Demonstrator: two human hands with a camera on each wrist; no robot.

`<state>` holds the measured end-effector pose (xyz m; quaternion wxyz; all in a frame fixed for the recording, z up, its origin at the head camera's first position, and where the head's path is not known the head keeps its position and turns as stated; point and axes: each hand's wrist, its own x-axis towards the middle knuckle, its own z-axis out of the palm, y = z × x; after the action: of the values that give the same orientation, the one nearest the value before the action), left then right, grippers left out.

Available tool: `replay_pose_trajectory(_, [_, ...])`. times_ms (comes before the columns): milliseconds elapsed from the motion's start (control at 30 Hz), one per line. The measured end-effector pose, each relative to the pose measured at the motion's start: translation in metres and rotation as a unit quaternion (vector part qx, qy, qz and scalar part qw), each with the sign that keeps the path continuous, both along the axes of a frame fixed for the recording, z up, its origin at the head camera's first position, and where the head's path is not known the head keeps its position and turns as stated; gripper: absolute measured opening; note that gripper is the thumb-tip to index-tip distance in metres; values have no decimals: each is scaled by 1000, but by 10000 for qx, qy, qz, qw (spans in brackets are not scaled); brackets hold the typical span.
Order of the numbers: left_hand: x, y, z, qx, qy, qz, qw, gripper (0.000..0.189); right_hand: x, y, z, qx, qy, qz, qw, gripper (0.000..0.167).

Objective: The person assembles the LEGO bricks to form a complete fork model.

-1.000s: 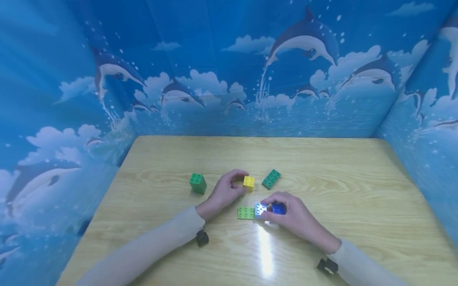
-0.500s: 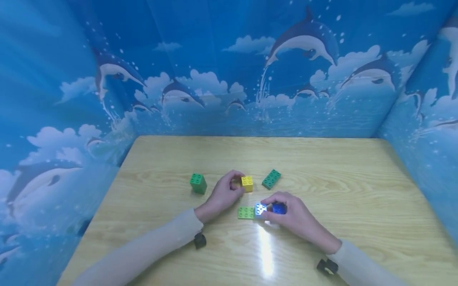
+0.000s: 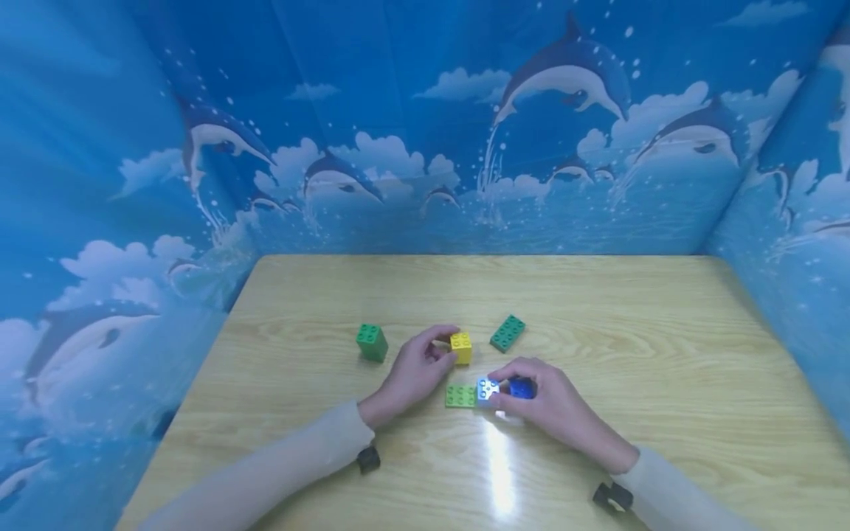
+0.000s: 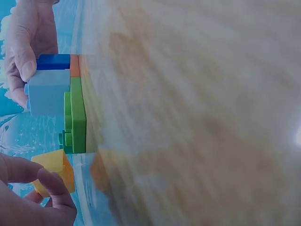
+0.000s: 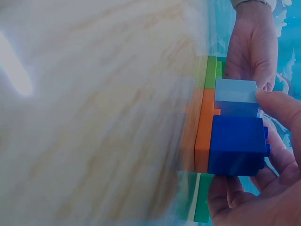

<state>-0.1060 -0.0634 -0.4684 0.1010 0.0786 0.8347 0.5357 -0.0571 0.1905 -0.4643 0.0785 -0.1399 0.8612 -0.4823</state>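
My left hand (image 3: 420,369) pinches a yellow toy building brick (image 3: 461,348) between thumb and fingers. In the left wrist view this brick (image 4: 56,169) looks tilted. With thumb and fingers my right hand (image 3: 547,398) grips a light blue brick (image 3: 488,390) by its sides. That brick sits on a flat light green brick (image 3: 460,397) and seems to reach over a flat orange brick (image 5: 204,132) beside it. A dark blue brick (image 5: 237,146) stands on the orange one, within the curve of my right hand, which partly hides it in the head view.
Left of my left hand stands a tall green brick (image 3: 372,343). A flat dark green brick (image 3: 508,333) lies beyond my right hand. Blue dolphin-printed cloth (image 3: 425,221) walls the wooden table (image 3: 598,317) at the back and sides.
My left hand has shifted slightly left and towards me with the yellow brick, which now shows more of its side. My right hand keeps its grip on the light blue brick, almost still.
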Motion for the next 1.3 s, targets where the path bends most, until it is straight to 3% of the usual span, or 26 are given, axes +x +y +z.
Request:
replay_pose_trajectory(333, [8, -8, 1, 191, 26, -94, 9998, 46, 0, 1, 1, -1, -72, -30, 10000, 30])
replay_pose_trajectory(567, [19, -13, 7, 29, -35, -266, 9996, 45, 0, 2, 1, -19, -51, -33, 10000, 29])
replay_pose_trajectory(833, [34, -18, 2, 35, -193, -367, 9991, 43, 0, 1, 0, -47, -168, -30, 9998, 30])
replay_pose_trajectory(1300, [39, -26, -4, 126, 197, -774, 9967, 46, 0, 0, 0, -57, -159, -77, 9998, 30])
